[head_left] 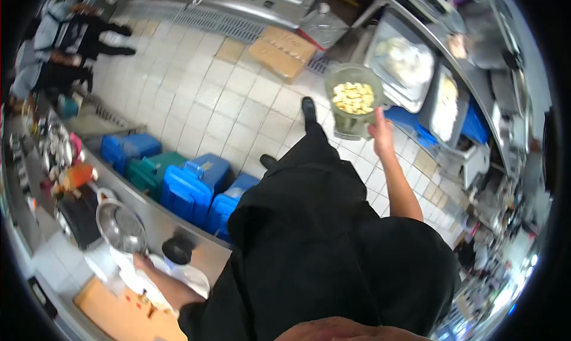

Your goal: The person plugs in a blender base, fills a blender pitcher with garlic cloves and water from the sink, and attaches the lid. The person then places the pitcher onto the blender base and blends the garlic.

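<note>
My right hand (382, 133) grips the rim or handle side of a translucent container (349, 126), held out above the floor. Pale yellow cut pieces (354, 98), possibly potato, lie inside it. My left hand (143, 262) is at the lower rim of a metal colander (121, 225), which is tilted over the counter on the left and looks empty. The fingers of this hand are partly hidden, but they seem closed on the colander's edge. White bags or cloths (135, 277) lie beneath that hand.
Blue bins (189, 189) and a green bin (151, 171) line the left counter (211, 255). An orange cutting board (113, 311) holds scraps. A cardboard box (282, 51) sits on the tiled floor ahead. Trays of food (404, 61) fill the right shelf. Two people (77, 35) stand far left.
</note>
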`<move>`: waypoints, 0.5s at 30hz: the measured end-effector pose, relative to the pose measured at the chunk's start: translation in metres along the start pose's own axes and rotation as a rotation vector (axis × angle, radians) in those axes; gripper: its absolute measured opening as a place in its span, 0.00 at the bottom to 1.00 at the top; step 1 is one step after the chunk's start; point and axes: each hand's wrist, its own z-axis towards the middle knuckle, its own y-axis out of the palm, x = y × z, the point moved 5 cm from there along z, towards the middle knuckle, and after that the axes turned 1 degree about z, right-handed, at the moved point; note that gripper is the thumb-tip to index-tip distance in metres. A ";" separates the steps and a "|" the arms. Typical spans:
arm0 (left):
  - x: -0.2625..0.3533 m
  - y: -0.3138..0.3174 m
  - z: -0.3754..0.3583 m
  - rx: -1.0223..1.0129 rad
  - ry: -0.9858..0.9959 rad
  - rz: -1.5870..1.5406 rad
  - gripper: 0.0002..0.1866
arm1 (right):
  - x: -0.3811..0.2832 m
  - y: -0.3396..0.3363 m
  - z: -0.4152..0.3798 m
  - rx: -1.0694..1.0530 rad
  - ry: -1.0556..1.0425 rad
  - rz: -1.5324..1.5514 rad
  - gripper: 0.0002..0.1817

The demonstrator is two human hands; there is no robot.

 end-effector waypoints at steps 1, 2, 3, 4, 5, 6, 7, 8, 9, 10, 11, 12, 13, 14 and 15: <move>-0.021 -0.012 0.003 0.297 -0.191 0.082 0.10 | 0.005 -0.001 0.013 -0.060 0.029 0.019 0.32; -0.005 0.009 -0.017 0.446 -0.297 0.101 0.07 | 0.008 -0.006 0.030 -0.108 0.044 0.040 0.31; 0.015 0.036 -0.031 0.463 -0.341 0.117 0.06 | 0.010 -0.009 0.043 -0.143 0.053 0.061 0.30; 0.031 0.059 -0.046 0.477 -0.388 0.133 0.06 | 0.013 -0.010 0.055 -0.157 0.060 0.057 0.30; 0.041 0.075 -0.053 0.464 -0.365 0.205 0.07 | 0.016 -0.015 0.065 -0.156 0.068 0.053 0.29; 0.046 0.096 -0.057 0.440 -0.343 0.272 0.08 | 0.015 -0.020 0.076 -0.146 0.068 0.050 0.29; 0.057 0.123 -0.066 0.424 -0.352 0.359 0.08 | 0.005 -0.020 0.080 -0.126 0.068 0.077 0.29; 0.074 0.153 -0.079 0.404 -0.361 0.445 0.09 | 0.003 -0.022 0.087 -0.123 0.074 0.094 0.29; 0.084 0.180 -0.086 0.384 -0.366 0.532 0.09 | 0.004 -0.024 0.095 -0.120 0.081 0.113 0.29; 0.081 0.203 -0.083 0.303 -0.290 0.503 0.09 | 0.007 -0.029 0.103 -0.117 0.090 0.133 0.29; 0.077 0.223 -0.081 0.222 -0.214 0.475 0.10 | 0.013 -0.035 0.111 -0.159 0.109 0.121 0.31; 0.078 0.248 -0.081 0.141 -0.138 0.444 0.10 | 0.016 -0.040 0.116 -0.155 0.117 0.093 0.31; 0.087 0.291 -0.092 0.085 -0.122 0.421 0.09 | 0.019 -0.043 0.120 -0.152 0.121 0.066 0.31; 0.076 0.324 -0.094 -0.012 -0.065 0.400 0.09 | 0.019 -0.047 0.124 -0.147 0.125 0.039 0.31; 0.067 0.364 -0.094 -0.057 -0.045 0.585 0.10 | 0.017 -0.050 0.126 -0.203 0.099 -0.024 0.31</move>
